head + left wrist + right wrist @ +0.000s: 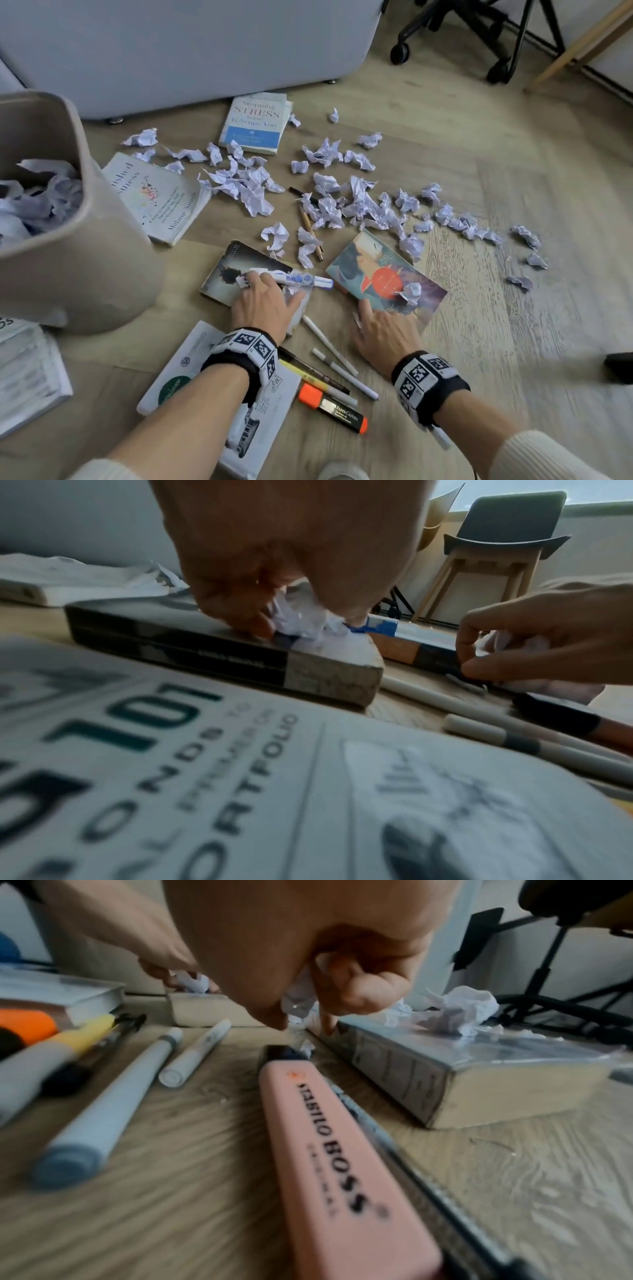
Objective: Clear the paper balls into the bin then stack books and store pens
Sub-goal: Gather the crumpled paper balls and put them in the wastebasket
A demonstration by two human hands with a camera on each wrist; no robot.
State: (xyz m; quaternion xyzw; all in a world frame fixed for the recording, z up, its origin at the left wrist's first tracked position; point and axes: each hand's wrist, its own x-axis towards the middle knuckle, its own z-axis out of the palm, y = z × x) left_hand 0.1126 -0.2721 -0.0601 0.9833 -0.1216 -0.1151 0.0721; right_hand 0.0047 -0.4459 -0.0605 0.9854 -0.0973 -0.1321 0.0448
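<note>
While both hands work low over the wood floor (479, 144), the head view counts six books: blue-white one (255, 123) far by the sofa, white one (161, 195) beside the bin (85, 246), dark one (236, 270) under the left hand (262, 305), teal one w/ red disc (387, 277) at the right hand (385, 337), "101" book (191, 370) under the left forearm, plus a stack edge (24, 370) at near left. Paper balls (246, 185) lie scattered across the mid-floor, too many to count exactly, approx 30+; more fill the bin. Pens: blue-patterned marker (301, 278) on the dark book, orange highlighter (330, 407), yellow pen (308, 377), brown pen (313, 369), three white pens (339, 356) between the wrists, two pencils (310, 229) farther out. One ball (410, 292) sits on the teal book. Left wrist view: left-hand fingers (240, 610) curl down, closed round a crumpled ball (308, 623) on the dark book's top (164, 620); right hand (548, 637) at right, fingers bent, holding paper at the teal book's near edge. Right wrist view: right fingers (349, 999) curled, pinching a paper ball (298, 999) just above the floor beside the book's corner (411, 1064); another ball (455, 1010) rests on that book; pink highlighter (342, 1164) lies near, w/ white pens (103, 1115) to its left.
</note>
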